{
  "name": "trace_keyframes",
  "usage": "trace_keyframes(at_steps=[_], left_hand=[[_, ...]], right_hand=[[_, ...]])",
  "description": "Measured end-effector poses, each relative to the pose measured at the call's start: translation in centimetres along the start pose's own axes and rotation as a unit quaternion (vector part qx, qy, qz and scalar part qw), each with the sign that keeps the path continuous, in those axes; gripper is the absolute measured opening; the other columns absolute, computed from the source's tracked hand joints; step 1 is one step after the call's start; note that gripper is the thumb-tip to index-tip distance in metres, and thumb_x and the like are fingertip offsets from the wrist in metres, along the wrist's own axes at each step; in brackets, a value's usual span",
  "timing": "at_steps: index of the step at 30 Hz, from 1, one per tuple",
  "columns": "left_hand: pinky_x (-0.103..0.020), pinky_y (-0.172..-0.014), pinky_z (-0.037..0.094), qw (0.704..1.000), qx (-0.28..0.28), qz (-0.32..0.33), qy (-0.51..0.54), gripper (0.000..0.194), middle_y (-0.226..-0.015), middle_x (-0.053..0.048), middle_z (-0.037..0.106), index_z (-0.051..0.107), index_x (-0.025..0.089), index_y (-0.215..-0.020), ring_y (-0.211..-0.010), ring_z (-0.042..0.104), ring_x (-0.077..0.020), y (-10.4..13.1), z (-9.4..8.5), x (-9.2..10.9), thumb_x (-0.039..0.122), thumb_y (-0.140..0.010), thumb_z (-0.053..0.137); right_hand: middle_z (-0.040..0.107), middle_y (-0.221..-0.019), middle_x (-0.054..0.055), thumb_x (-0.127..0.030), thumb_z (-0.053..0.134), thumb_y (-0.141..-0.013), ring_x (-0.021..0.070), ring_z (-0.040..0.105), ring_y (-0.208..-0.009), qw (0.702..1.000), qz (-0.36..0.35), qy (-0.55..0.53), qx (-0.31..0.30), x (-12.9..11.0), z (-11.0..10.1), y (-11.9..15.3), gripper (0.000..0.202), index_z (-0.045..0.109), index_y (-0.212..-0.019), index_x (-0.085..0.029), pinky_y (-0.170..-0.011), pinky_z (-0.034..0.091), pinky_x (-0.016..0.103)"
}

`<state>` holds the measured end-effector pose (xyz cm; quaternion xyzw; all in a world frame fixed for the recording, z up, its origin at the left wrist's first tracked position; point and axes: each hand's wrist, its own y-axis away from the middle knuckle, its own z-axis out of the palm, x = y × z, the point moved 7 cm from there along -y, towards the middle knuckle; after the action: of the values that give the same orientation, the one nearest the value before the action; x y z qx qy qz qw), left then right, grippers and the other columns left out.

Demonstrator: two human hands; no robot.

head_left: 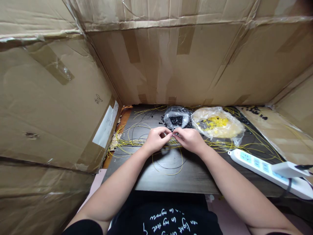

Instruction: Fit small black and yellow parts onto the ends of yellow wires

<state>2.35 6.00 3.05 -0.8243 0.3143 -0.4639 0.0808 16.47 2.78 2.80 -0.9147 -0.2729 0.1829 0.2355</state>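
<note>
My left hand point(157, 139) and my right hand point(189, 139) meet over the middle of the table, each pinched closed with thumb against finger. Their fingertips touch or nearly touch, and what they hold is too small and hidden to make out. Beneath both hands, a bundle of thin yellow and black wires point(133, 142) runs across the table. A yellow wire loop point(182, 163) curves down below the fingers, beside a darker one. Just beyond my hands sits a clear plastic bag of small black parts point(176, 121). To its right is another bag holding small yellow parts point(215, 122).
A white power strip point(256, 164) with a charger point(286, 169) plugged in lies at the right. Cardboard walls point(168, 71) enclose the table point(176, 184) at the back and sides. Loose black pieces point(255, 111) lie on cardboard at the back right.
</note>
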Motion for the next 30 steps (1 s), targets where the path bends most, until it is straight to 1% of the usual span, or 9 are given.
trace_keyframes(at_steps=[7,13,16,18,20,22,25,27,30], left_hand=[[-0.022,-0.058,0.042,1.0,-0.011,0.015,-0.021,0.015,-0.073,0.0,0.067,0.069,0.017,-0.079,-0.059,0.054,-0.0089,0.0,0.0,0.3,0.028,-0.087,0.062],[-0.022,-0.06,0.041,0.997,-0.025,0.062,-0.044,0.014,-0.072,0.0,0.065,0.067,0.017,-0.08,-0.059,0.052,-0.0085,0.3,0.2,1.7,0.025,-0.088,0.06],[-0.023,-0.06,0.041,0.996,-0.026,0.068,-0.047,0.013,-0.073,0.0,0.065,0.066,0.017,-0.079,-0.059,0.052,-0.0087,0.4,0.3,1.9,0.024,-0.088,0.06],[-0.022,-0.061,0.041,0.997,-0.019,0.064,-0.045,0.013,-0.073,0.0,0.066,0.066,0.017,-0.078,-0.059,0.052,-0.0082,0.3,0.2,1.8,0.024,-0.087,0.061],[-0.022,-0.06,0.041,0.997,-0.009,0.058,-0.041,0.012,-0.072,0.001,0.065,0.067,0.017,-0.078,-0.058,0.052,-0.0077,0.3,0.0,1.6,0.023,-0.087,0.061],[-0.021,-0.06,0.041,0.998,-0.002,0.052,-0.04,0.012,-0.07,0.001,0.064,0.067,0.017,-0.078,-0.058,0.052,-0.0076,0.2,-0.1,1.3,0.023,-0.087,0.062],[-0.021,-0.059,0.041,0.999,0.005,0.041,-0.035,0.012,-0.071,0.001,0.065,0.068,0.017,-0.078,-0.059,0.053,-0.0079,0.1,-0.3,0.8,0.024,-0.086,0.062],[-0.021,-0.059,0.041,0.999,0.002,0.039,-0.034,0.011,-0.071,0.001,0.066,0.068,0.017,-0.078,-0.059,0.054,-0.0081,0.1,-0.2,0.7,0.023,-0.086,0.062],[-0.021,-0.058,0.041,0.999,-0.009,0.039,-0.037,0.012,-0.07,0.001,0.066,0.068,0.017,-0.078,-0.058,0.054,-0.0084,0.1,-0.1,0.6,0.024,-0.086,0.063]], right_hand=[[0.068,-0.075,0.005,-0.034,0.044,-0.099,0.0144,0.059,-0.065,1.0,-0.012,0.0,-0.015,-0.2,-0.2,0.0,0.026,0.066,-0.098,-0.019,-0.062,0.032,0.026],[0.055,-0.061,-0.001,-0.035,0.044,-0.098,0.0102,0.047,-0.053,0.985,0.088,-0.149,-0.014,0.3,0.0,-0.1,0.028,0.06,-0.082,-0.018,-0.057,0.03,0.024],[0.048,-0.057,-0.002,-0.04,0.042,-0.098,0.0094,0.041,-0.052,0.968,0.117,-0.22,-0.009,0.8,0.5,-0.2,0.038,0.053,-0.07,-0.018,-0.055,0.029,0.024],[0.044,-0.056,-0.002,-0.044,0.04,-0.099,0.0093,0.039,-0.052,0.965,0.129,-0.226,0.002,1.2,0.6,-0.1,0.045,0.048,-0.064,-0.018,-0.055,0.029,0.024],[0.045,-0.056,-0.002,-0.045,0.04,-0.099,0.0093,0.04,-0.052,0.968,0.133,-0.213,0.01,1.4,0.3,0.0,0.043,0.051,-0.068,-0.018,-0.055,0.03,0.024],[0.049,-0.058,-0.003,-0.045,0.045,-0.098,0.0097,0.043,-0.052,0.974,0.119,-0.191,0.011,1.3,-0.1,0.0,0.032,0.06,-0.088,-0.018,-0.055,0.032,0.023],[0.058,-0.065,-0.002,-0.041,0.052,-0.096,0.0113,0.051,-0.056,0.989,0.058,-0.139,0.005,0.4,-0.5,0.0,0.031,0.059,-0.117,-0.021,-0.057,0.035,0.023],[0.066,-0.076,0.001,-0.035,0.05,-0.097,0.0128,0.059,-0.065,0.994,0.014,-0.108,0.002,-0.1,-0.5,-0.1,0.026,0.061,-0.117,-0.022,-0.062,0.038,0.024],[0.071,-0.09,0.004,-0.027,0.046,-0.099,0.0147,0.065,-0.077,0.996,-0.012,-0.091,0.006,-0.3,-0.4,-0.1,0.02,0.064,-0.105,-0.021,-0.069,0.042,0.025]])
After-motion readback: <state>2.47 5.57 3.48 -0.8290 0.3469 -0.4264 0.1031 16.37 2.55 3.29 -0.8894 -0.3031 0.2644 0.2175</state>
